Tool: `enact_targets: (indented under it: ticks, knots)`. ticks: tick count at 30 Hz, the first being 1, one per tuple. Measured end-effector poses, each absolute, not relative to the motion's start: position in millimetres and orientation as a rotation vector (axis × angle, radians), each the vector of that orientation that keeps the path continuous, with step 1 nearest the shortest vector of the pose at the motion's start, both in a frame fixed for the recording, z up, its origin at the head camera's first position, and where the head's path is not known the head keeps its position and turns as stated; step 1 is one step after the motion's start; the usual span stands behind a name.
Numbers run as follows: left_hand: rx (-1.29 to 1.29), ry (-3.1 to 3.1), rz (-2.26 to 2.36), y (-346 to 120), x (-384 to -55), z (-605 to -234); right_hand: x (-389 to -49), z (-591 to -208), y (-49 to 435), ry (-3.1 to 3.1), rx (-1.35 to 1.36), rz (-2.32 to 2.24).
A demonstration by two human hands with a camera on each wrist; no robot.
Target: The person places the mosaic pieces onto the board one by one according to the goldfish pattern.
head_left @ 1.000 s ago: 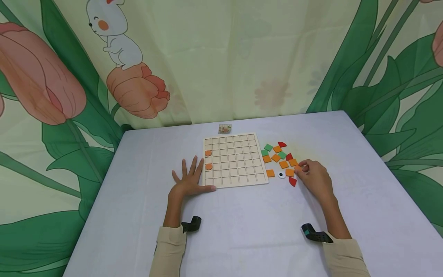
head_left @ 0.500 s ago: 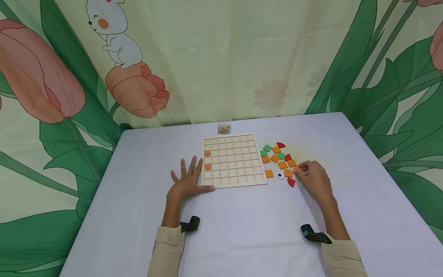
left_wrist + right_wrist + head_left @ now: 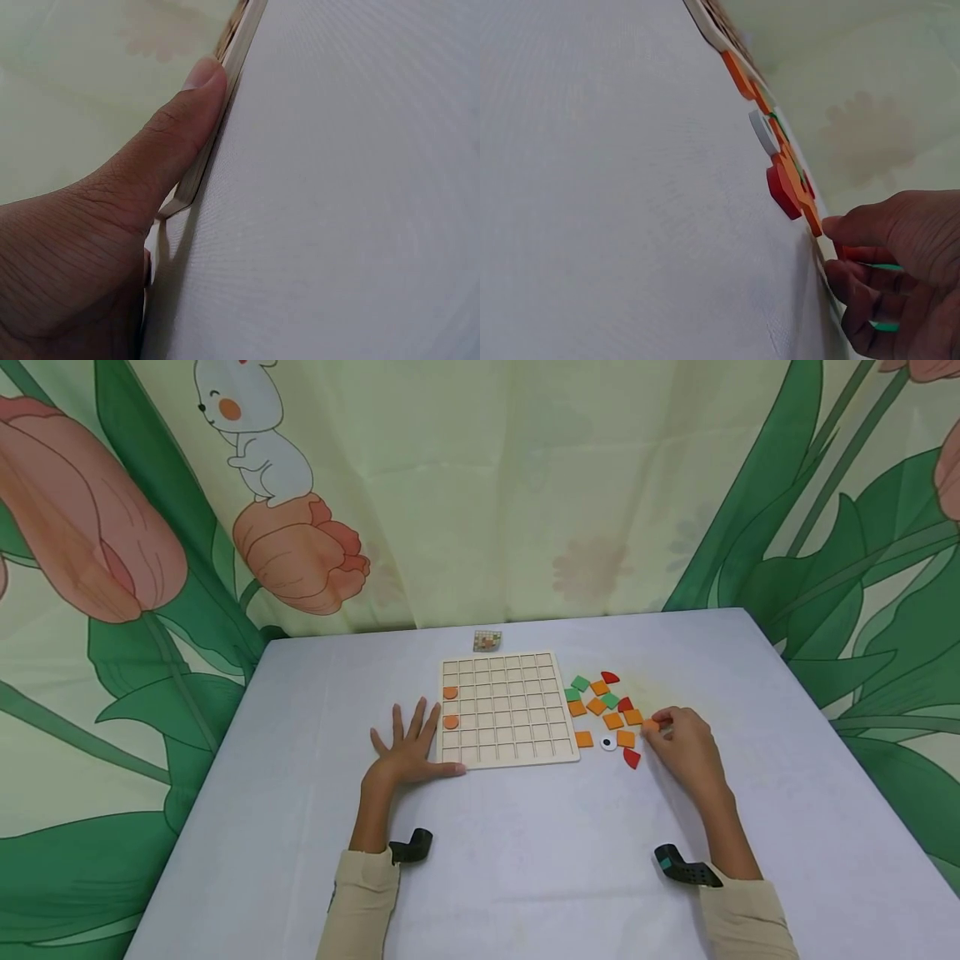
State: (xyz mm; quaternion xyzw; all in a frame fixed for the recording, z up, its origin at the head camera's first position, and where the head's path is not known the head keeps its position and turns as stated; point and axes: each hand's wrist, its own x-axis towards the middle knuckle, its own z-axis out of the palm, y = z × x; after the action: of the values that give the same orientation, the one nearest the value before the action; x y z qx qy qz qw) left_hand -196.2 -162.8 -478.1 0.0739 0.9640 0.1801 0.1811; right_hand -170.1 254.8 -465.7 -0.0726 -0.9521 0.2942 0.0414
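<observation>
A pale wooden grid board (image 3: 510, 710) lies on the table, with two orange round pieces, one of them this orange disc (image 3: 451, 722), in its leftmost column. My left hand (image 3: 408, 756) is spread at the board's left side. Its thumb (image 3: 176, 124) lies along the front edge near the corner. My right hand (image 3: 684, 752) pinches an orange piece (image 3: 650, 727) between thumb and fingers, at the right end of the loose pieces. The fingers hide part of its outline. Close by are an orange square (image 3: 626, 739) and a red wedge (image 3: 632, 758).
Between board and right hand lie several orange squares, green pieces like this green square (image 3: 580, 682), red wedges and a white eye disc (image 3: 607, 742). A small patterned card (image 3: 487, 640) sits behind the board. A printed curtain (image 3: 465, 493) hangs beyond the table's far edge.
Only the head view shifts slightly. Both hands keep nearly the same places, the right one still at the orange piece and the left at the board's corner.
</observation>
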Motion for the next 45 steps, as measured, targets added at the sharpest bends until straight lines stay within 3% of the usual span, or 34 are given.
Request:
enact_targets:
  ticks: [23, 45]
  knots:
    - [0.193, 2.735, 0.526, -162.0, -193.2, -476.6, -187.9, -464.1, 237.0, -2.914, -0.149, 0.953]
    - [0.195, 2.733, 0.517, -161.4, -194.0, -475.4, -212.4, -464.4, 187.4, -2.897, 0.214, 1.031]
